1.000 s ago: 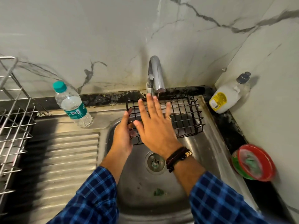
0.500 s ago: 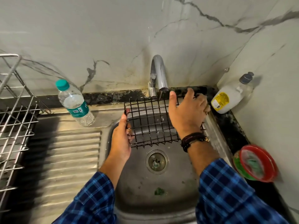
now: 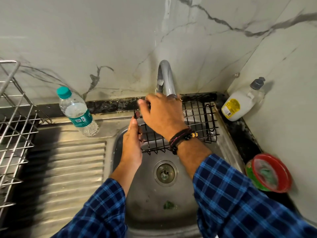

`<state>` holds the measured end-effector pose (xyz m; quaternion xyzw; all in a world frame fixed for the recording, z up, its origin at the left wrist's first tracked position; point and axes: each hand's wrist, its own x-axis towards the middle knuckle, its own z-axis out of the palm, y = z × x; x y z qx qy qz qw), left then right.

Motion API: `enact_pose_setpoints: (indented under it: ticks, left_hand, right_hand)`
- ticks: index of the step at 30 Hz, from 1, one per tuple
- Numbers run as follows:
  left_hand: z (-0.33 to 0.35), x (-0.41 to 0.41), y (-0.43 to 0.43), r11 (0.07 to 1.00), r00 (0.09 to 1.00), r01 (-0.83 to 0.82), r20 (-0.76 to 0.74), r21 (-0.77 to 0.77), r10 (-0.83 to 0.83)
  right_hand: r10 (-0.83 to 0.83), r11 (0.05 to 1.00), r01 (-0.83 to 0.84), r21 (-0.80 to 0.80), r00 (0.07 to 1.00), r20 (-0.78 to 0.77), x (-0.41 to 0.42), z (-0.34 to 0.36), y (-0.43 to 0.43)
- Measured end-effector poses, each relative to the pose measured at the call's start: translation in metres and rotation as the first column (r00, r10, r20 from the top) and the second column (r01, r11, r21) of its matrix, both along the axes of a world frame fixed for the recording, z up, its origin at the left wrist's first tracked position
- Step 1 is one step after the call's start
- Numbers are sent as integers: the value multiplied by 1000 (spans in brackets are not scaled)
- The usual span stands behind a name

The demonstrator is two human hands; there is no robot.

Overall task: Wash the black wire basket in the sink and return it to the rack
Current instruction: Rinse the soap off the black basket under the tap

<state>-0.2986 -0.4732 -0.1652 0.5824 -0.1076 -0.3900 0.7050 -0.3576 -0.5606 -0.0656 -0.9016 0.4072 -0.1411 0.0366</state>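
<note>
The black wire basket (image 3: 199,119) hangs over the back of the steel sink (image 3: 149,194), under the chrome tap (image 3: 167,78). My left hand (image 3: 131,145) grips its left end, fingers curled round the wires. My right hand (image 3: 161,114) lies across the basket's top left part, fingers bent over the far rim near the tap spout; it hides the wires beneath. I cannot make out any water running from the tap. The metal dish rack (image 3: 12,121) stands at the far left edge.
A water bottle (image 3: 77,112) with a teal cap stands on the ribbed drainboard (image 3: 68,170) left of the sink. A soap bottle (image 3: 240,102) sits in the back right corner. A red and green tub (image 3: 269,172) rests on the dark counter at right.
My right hand has slid from the basket's right end across to its left part by the tap. The left hand has kept its grip on the left end.
</note>
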Motion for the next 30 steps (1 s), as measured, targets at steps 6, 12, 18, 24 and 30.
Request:
enact_pose_setpoints:
  ticks: [6, 12, 18, 24, 30]
  left_hand:
    - [25, -13, -14, 996, 998, 65, -20, -57, -67]
    - [29, -15, -9, 989, 985, 133, -100, -65, -139]
    - [27, -13, -10, 985, 972, 161, -166, -61, -169]
    - [30, -18, -11, 984, 975, 163, -141, -66, -171]
    - [27, -12, -5, 988, 977, 118, -166, -97, -133]
  right_hand:
    - [120, 988, -117, -105, 993, 15, -15, -12, -1]
    - [198, 977, -206, -55, 971, -133, -40, -21, 15]
    - [286, 950, -306, -57, 930, -230, -85, -37, 38]
    - [437, 852, -446, -275, 894, -96, -127, -62, 29]
    - [205, 948, -240, -208, 963, -176, -173, -75, -13]
